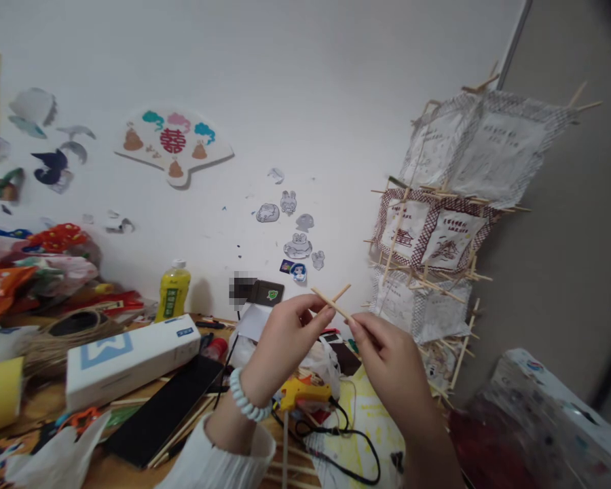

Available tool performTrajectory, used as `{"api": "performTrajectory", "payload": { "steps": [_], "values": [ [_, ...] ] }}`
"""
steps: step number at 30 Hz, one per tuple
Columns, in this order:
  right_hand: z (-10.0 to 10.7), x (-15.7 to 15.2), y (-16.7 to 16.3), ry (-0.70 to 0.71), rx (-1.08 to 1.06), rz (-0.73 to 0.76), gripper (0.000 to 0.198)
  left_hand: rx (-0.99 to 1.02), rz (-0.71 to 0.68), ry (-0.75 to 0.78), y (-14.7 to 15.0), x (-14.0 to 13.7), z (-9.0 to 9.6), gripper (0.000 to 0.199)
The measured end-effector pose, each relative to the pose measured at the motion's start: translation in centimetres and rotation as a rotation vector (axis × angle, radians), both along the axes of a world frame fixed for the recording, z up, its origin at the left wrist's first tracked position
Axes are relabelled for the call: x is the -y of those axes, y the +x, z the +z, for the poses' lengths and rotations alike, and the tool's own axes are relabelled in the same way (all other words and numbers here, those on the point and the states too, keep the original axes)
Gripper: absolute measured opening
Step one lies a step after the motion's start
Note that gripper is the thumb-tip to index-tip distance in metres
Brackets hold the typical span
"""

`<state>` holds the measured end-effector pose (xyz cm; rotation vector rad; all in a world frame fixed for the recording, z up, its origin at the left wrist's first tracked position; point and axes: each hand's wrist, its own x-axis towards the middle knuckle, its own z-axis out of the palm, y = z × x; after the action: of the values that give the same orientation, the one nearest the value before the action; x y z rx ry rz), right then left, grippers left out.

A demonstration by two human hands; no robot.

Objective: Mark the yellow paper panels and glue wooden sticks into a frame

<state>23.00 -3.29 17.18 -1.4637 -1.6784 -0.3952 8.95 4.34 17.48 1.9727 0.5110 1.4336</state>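
Note:
Two short wooden sticks form a cross in front of me, above the cluttered table. My left hand [291, 333], with a pale coiled band on its wrist, pinches one stick [343, 293] that points up to the right. Between the fingertips of my right hand [390, 356] is the other stick [322, 296], slanting up to the left. They touch or nearly touch where they cross; I cannot tell whether they are joined. Below the hands lies a yellow glue gun [305, 392] with a black cord [359, 435]. The lower parts of the fingers hide the stick ends.
A tiered stick-and-paper lantern tower [438, 231] stands right, close to my right hand. Left are a white box [132, 360], a black flat board [165, 407], twine [56, 346] and a yellow-green bottle [174, 292]. A plastic-covered box [540, 414] sits far right.

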Motion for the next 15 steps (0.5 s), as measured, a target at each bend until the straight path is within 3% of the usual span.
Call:
{"api": "performTrajectory", "payload": {
  "steps": [3, 15],
  "values": [
    [0.02, 0.11, 0.05, -0.012, 0.036, 0.025, 0.027, -0.052, 0.080, 0.058, -0.37, -0.09, 0.05, 0.015],
    [0.21, 0.75, 0.59, 0.045, 0.096, 0.076, 0.026, -0.082, 0.055, 0.122, -1.06, 0.41, 0.49, 0.011]
  ]
}}
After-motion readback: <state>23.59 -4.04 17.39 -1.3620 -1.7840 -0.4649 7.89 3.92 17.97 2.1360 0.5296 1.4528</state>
